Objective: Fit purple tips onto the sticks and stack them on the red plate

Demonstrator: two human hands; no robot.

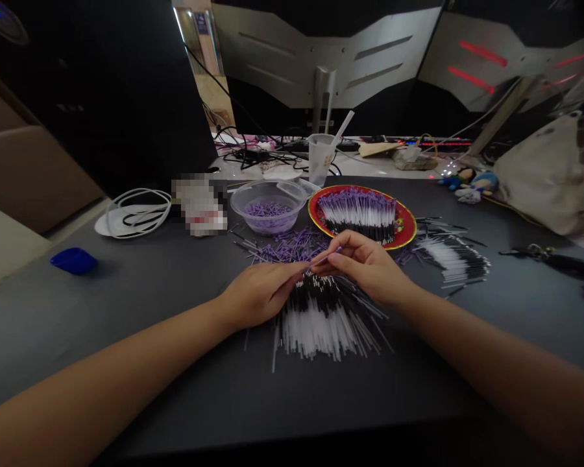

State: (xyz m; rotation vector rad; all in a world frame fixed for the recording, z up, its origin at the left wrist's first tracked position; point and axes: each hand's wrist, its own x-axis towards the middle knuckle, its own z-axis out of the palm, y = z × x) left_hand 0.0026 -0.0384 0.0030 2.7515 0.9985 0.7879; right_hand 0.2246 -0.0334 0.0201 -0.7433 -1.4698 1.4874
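Bare left forearm (102, 357), bare right forearm (496, 350), ungloved left hand (260, 295), ungloved right hand (365, 266), slender fingers (292, 275)

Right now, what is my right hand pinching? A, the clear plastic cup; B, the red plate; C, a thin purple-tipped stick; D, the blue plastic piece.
C: your right hand pinches a thin purple-tipped stick between its fingertips, above the spread pile of black-and-white sticks.
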